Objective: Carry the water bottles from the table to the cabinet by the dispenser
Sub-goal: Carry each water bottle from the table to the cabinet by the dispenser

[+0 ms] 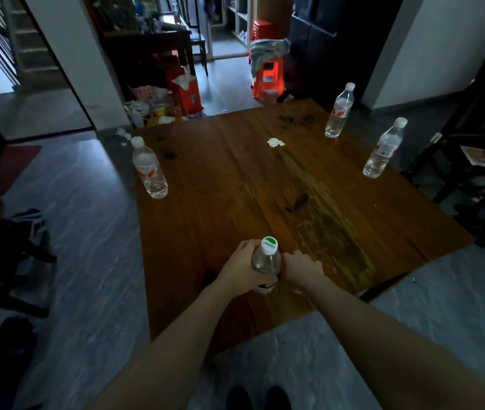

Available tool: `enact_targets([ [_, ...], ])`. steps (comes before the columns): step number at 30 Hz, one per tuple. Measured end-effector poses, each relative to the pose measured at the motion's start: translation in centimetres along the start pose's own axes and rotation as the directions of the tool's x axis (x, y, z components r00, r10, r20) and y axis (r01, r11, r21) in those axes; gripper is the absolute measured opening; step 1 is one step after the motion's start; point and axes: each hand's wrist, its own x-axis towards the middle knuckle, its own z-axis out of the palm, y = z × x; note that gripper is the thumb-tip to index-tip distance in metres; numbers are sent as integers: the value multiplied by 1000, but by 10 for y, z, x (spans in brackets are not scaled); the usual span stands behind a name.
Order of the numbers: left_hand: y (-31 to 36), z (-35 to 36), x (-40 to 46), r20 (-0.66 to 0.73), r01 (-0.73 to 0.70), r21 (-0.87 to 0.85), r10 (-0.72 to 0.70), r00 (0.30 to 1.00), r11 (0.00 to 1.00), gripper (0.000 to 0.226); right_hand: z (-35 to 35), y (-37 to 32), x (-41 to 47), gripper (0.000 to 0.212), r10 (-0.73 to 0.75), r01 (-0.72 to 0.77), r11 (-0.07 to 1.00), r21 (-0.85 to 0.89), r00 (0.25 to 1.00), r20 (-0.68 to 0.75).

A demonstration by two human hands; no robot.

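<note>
A clear water bottle with a white and green cap (266,261) stands near the front edge of the brown wooden table (264,187). My left hand (242,267) grips its body from the left. My right hand (301,269) curls against its right side. Three more capped bottles stand on the table: one at the left edge (149,168), one at the far right (339,112), one at the right edge (384,149). The cabinet and the dispenser are not in view.
A small white scrap (275,142) lies on the table's far half. A dark chair (471,137) stands to the right, orange stools (267,75) and cluttered bags (161,108) beyond the table, dark bundles (7,241) on the grey floor at left.
</note>
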Motion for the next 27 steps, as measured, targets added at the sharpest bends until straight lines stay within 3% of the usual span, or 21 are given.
enact_targets([
  [4, -1, 8, 4, -9, -6, -34, 6, 1000, 999, 66, 3, 4, 2, 46, -5, 5, 1000, 16, 1000, 7],
  [10, 1, -4, 2, 5, -72, 28, 72, 997, 997, 58, 7, 4, 6, 36, -84, 84, 995, 49, 996, -15],
  [12, 2, -10, -1, 12, -97, 67, 97, 995, 993, 60, 12, 6, 10, 26, -119, 124, 983, 134, 992, -43],
  [15, 12, -26, -7, -24, -131, 81, 133, 991, 988, 60, 17, 5, 5, 21, -118, 120, 903, 413, 993, -31],
  [19, 30, -54, -22, -95, -206, 55, 211, 973, 977, 62, 12, 1, -16, 36, -145, 19, 653, 757, 984, 101],
  [22, 42, -71, -34, -149, -257, 73, 265, 953, 964, 64, -2, -3, -31, 31, -159, -122, 299, 947, 971, 175],
  [24, 49, -79, -41, -169, -272, 87, 283, 944, 958, 63, -8, -5, -39, 28, -207, -232, 52, 971, 949, 238],
  [27, 60, -89, -51, -186, -272, 133, 293, 938, 953, 64, -16, -8, -49, 29, -294, -298, -93, 950, 920, 260],
])
